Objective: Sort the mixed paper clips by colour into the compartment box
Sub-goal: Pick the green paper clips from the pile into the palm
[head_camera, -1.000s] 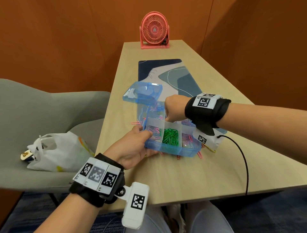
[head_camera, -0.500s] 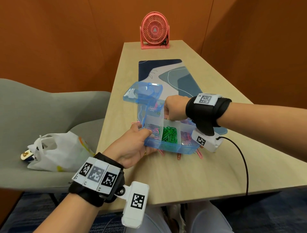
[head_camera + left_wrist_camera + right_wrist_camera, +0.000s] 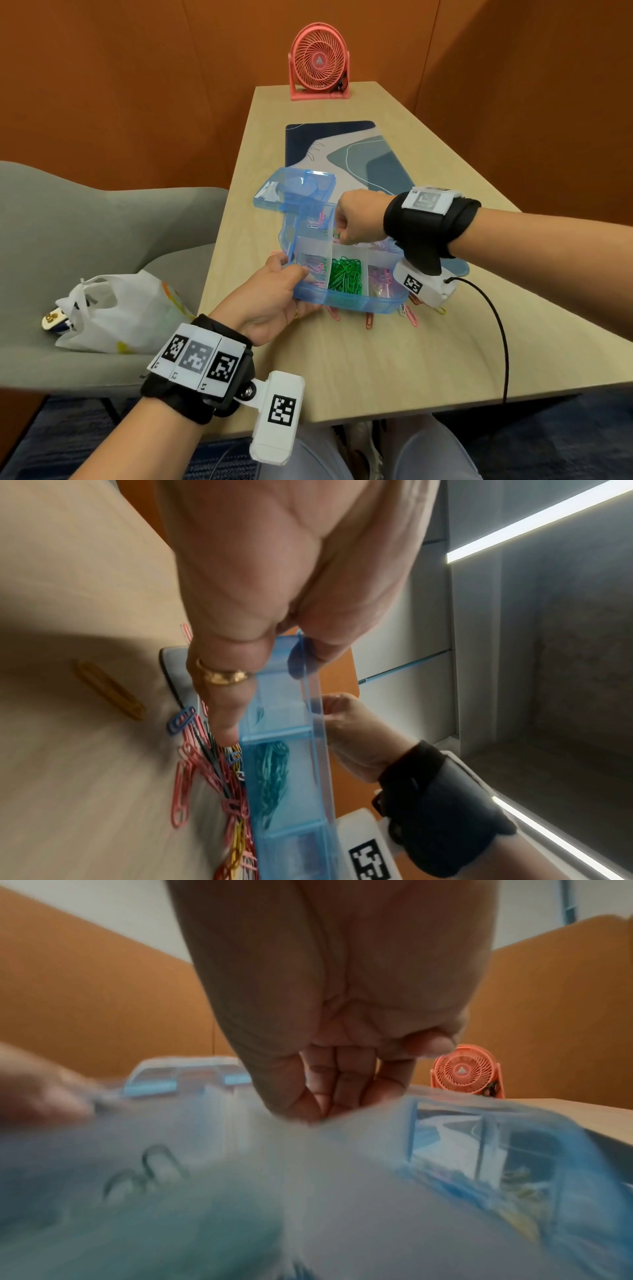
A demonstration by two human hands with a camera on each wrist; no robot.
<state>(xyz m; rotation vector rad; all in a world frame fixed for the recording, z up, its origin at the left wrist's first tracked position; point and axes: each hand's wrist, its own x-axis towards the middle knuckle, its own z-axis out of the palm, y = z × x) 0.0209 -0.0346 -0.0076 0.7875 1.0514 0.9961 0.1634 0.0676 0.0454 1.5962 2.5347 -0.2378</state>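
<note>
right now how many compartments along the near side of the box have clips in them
3. Near row of the compartment box: pink clips on the left, green clips in the middle, pinkish clips on the right. Farther compartments are partly hidden by the right hand.

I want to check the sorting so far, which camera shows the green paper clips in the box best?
The head view: the green paper clips fill the box's middle front compartment, sharp and unobstructed. The left wrist view shows them only teal-tinted through the box wall. The right wrist view is too blurred to tell.
</note>
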